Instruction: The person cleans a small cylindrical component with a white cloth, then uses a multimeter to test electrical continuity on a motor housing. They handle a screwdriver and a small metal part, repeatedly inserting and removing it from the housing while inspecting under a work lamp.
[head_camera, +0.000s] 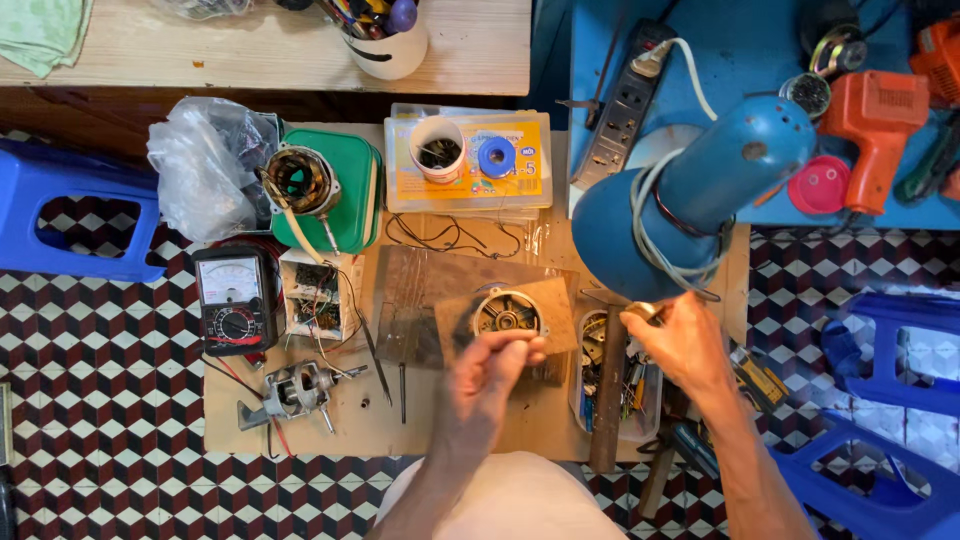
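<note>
Nearest you, above the front edge of the low tabletop (480, 425), your left hand (492, 372) hangs with its fingers pinched together on something too small to make out, just in front of a round metal motor part (506, 313) that lies on a square of brown card near the middle. To the right, your right hand (683, 345) is curled closed around a small metal piece (643, 311), held over a clear tray of loose hardware (620, 385) by the right edge. Near the front left corner lies a small motor with an armature (298, 388); behind it sit an analogue multimeter (236, 298) and an open white box of wiring (313, 295). Farther back, a wound stator (300, 180) rests on a green case (350, 190) beside a crumpled plastic bag (205, 160). At the far edge, a white cup (438, 148) and a blue tape roll (496, 157) stand on a flat clear box. A blue lamp shade (700, 190) leans in over the right far corner.
</note>
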